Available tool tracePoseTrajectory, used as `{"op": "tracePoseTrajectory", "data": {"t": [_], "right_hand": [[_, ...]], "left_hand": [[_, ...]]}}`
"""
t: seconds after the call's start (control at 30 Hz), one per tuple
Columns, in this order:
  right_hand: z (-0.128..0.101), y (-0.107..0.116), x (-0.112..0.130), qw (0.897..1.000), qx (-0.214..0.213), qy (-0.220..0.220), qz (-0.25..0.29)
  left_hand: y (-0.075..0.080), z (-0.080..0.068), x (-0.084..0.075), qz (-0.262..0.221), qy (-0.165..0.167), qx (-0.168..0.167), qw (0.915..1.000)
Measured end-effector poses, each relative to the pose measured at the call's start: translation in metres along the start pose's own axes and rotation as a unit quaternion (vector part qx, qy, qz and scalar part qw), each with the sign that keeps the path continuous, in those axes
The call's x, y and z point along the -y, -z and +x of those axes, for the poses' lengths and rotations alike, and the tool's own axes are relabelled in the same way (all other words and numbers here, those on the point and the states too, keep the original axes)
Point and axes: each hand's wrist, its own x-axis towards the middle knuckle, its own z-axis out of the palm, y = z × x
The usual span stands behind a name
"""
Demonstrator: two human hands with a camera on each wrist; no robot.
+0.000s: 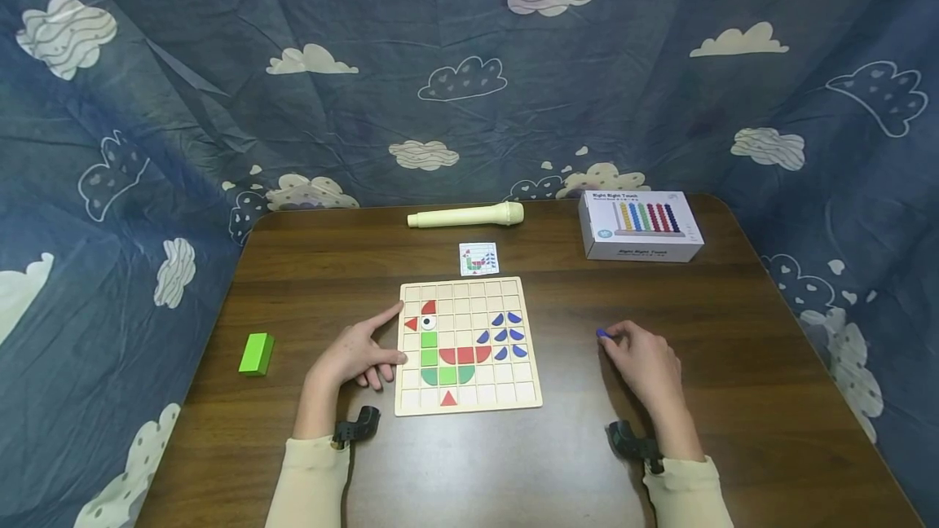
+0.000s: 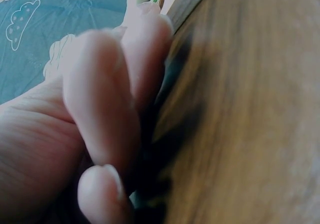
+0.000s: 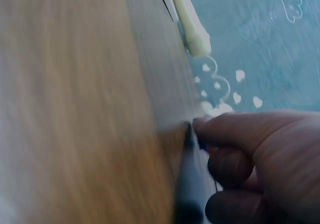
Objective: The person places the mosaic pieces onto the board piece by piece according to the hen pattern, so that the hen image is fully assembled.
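My left hand rests at the left edge of a square wooden grid board, its index finger and thumb spread along that edge. In the left wrist view its fingers show close up. Right of the board, my right hand pinches a small blue piece between thumb and fingertips, apart from the board. Its exact shape is mostly hidden by the fingers. On the board, red, green and blue pieces form a bird, with a round eye piece, a red triangle below and several blue tail pieces.
A small picture card of a similar bird lies behind the board. Farther back are a cream microphone-shaped stick and a white box at the right. A green block stands at the left of the wooden table.
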Motion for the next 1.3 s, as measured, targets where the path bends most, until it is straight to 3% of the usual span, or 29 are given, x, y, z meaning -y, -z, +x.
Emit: {"op": "tracePoseTrajectory", "data": {"t": [0.13,0.23,0.33,0.63,1.3], "right_hand": [[-0.006,-0.011,0.025,0.997,0.028,0.056,0.052],[-0.016,-0.024,0.049,0.986,0.068,0.101,0.113],[-0.026,-0.035,0.067,0.978,0.100,0.120,0.138],[-0.031,-0.044,0.081,0.984,0.103,0.131,0.059],[-0.032,-0.048,0.082,0.987,0.091,0.123,0.048]], "left_hand": [[0.001,0.000,0.001,-0.002,0.002,-0.001,1.0000],[0.001,0.000,0.001,0.000,0.003,-0.001,1.0000],[0.001,0.001,0.000,-0.001,0.002,0.001,1.0000],[0.000,0.001,-0.001,-0.007,0.004,0.001,1.0000],[-0.001,0.000,-0.002,-0.001,0.012,-0.009,0.9999]]}}
